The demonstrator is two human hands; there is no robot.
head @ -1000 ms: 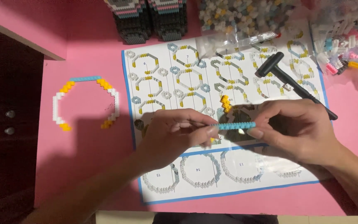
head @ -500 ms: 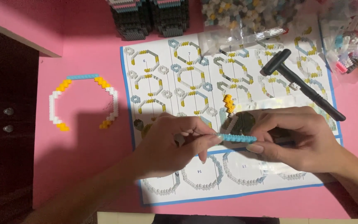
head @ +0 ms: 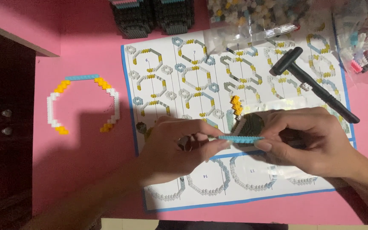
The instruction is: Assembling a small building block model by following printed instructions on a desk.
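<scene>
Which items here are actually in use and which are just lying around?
In use:
- left hand and right hand, pinching the blue brick strip
- instruction sheet underneath

Lying about:
- black hammer
- partial brick ring
- bags of loose bricks
- black stacks

Pink tabletop (head: 86,170) fills most of view — matte, evenly coloured, soft shadows falling toward lower left. Dark brown cabinet front (head: 5,127) along left edge, two small round metal studs (head: 7,122) on it. Pale floor strip (head: 128,223) at bottom edge. Light dim, warm — source not visible.
</scene>
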